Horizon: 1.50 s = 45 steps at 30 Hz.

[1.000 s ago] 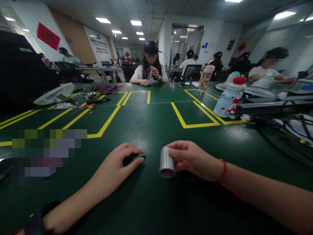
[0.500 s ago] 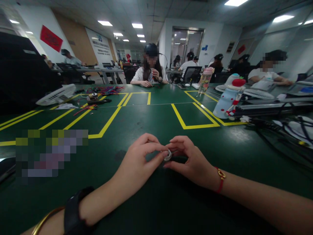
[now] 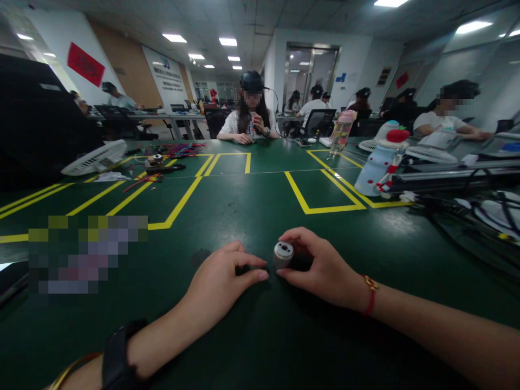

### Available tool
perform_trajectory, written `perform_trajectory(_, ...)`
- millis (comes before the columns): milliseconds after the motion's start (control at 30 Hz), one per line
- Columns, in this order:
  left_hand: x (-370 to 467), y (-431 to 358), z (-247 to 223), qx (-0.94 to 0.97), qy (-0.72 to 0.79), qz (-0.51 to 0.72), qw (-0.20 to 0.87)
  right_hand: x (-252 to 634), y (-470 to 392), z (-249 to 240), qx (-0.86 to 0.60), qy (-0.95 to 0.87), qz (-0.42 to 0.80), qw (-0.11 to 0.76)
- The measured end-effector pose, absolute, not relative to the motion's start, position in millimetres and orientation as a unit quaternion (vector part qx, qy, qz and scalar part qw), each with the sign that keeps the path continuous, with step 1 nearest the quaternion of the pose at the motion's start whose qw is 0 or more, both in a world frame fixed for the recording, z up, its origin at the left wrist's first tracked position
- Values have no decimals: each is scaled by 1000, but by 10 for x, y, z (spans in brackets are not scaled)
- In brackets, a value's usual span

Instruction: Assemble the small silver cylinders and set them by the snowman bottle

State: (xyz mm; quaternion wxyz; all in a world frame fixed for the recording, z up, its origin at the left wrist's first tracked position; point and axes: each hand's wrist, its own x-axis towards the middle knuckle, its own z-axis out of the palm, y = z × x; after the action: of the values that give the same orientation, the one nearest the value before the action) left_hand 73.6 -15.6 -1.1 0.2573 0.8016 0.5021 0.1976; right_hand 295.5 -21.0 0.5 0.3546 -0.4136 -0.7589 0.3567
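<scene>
A small silver cylindrical motor (image 3: 283, 255) stands upright on the dark green table, its pale top face showing dark holes. My right hand (image 3: 314, 260) curves round its right side, index finger at the back of the top and thumb by the lower front; the other fingers are partly hidden behind. To the left, a small gap away from the motor, is my left hand (image 3: 229, 279). Its thumb and index finger are apart with nothing between them, and the hand rests low over the table.
Yellow tape (image 3: 335, 209) marks areas on the table. Coloured wires (image 3: 179, 150) and a white fan (image 3: 95, 157) lie far left. At right stand a blue bottle (image 3: 371, 170), a clear bottle (image 3: 342, 134) and black cables (image 3: 459, 227). Opposite sits a person (image 3: 249, 116).
My left hand has let go of the motor and drawn back left and down. The motor, earlier tilted between both hands, now stands upright beside my right hand.
</scene>
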Motion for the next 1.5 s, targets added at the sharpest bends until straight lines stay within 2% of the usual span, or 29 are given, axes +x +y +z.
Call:
perform_trajectory(100,580,-132,69,782,521,220,262,3343,-58,88,-504,-707,311,386)
perform_trajectory(267,214,-53,128,744,580,240,230,4522,210,117,-754,-574,6,319)
perform_trajectory(400,134,-4,89,719,607,247,232,5117,262,107,-801,-523,-47,289)
perform_trajectory(533,180,-7,78,723,601,244,236,4779,193,150,-766,-558,-147,285)
perform_trajectory(600,197,-18,78,725,601,244,232,4285,93,154,-677,-668,-145,274)
perform_trajectory(700,199,-28,66,730,597,245,226,3433,-109,95,-522,-823,42,222)
perform_trajectory(767,191,-30,52,734,593,246,220,2995,-206,38,-463,-855,110,206)
perform_trajectory(867,178,-30,38,735,596,243,214,2769,-194,22,-444,-859,127,221)
perform_trajectory(967,178,-29,39,727,605,242,216,3109,-22,146,-505,-822,69,255)
perform_trajectory(1067,193,-26,41,723,607,241,224,3837,167,311,-612,-735,-87,279)
perform_trajectory(1167,206,-21,34,724,604,244,227,4624,248,392,-721,-617,-210,237)
perform_trajectory(1300,202,-26,22,725,603,243,226,5273,217,380,-835,-508,-135,159)
perform_trajectory(1367,196,-33,20,725,603,244,224,5387,201,372,-842,-504,-99,164)
perform_trajectory(1500,193,-46,24,725,602,249,222,5409,208,379,-837,-505,-103,183)
